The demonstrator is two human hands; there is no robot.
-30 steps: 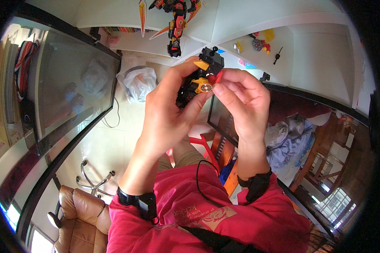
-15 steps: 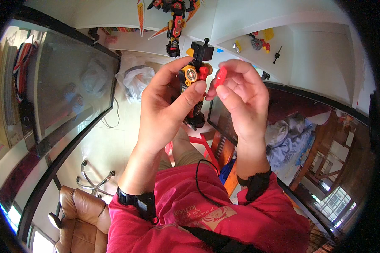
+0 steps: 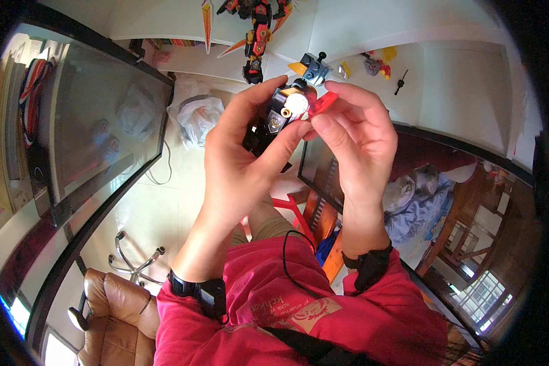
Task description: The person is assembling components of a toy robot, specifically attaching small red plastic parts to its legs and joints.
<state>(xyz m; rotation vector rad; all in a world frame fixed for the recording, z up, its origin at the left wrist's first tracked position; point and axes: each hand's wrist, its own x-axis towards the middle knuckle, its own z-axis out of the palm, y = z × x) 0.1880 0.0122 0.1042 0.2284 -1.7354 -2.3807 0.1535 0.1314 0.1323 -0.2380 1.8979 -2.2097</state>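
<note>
Between the two raised hands, a small black plastic toy figure with a cream round disc and gold trim point(image 3: 280, 116) is being held up in front of the chest, above the white tabletop point(image 3: 445, 67). Its body is being gripped by the left hand point(image 3: 241, 165), whose fingers are being curled around the far side while the thumb is being pressed against the front, just below the disc. A bright red plastic piece point(image 3: 323, 102) at the toy's right edge is being pinched by the right hand point(image 3: 354, 137) between thumb and forefinger, the other fingers being arched loosely above. Both wrists are being bent upward, the forearms rising from the lower edge, and a black band is being worn on each wrist.

Just behind the toy, a grey block-shaped toy part with an orange wedge point(image 3: 313, 67) is lying on the tabletop. Farther back, a larger red, black and orange robot figure point(image 3: 256, 30) is standing. A crumpled clear plastic bag point(image 3: 195, 113) is lying on the pale floor to the left.
</note>
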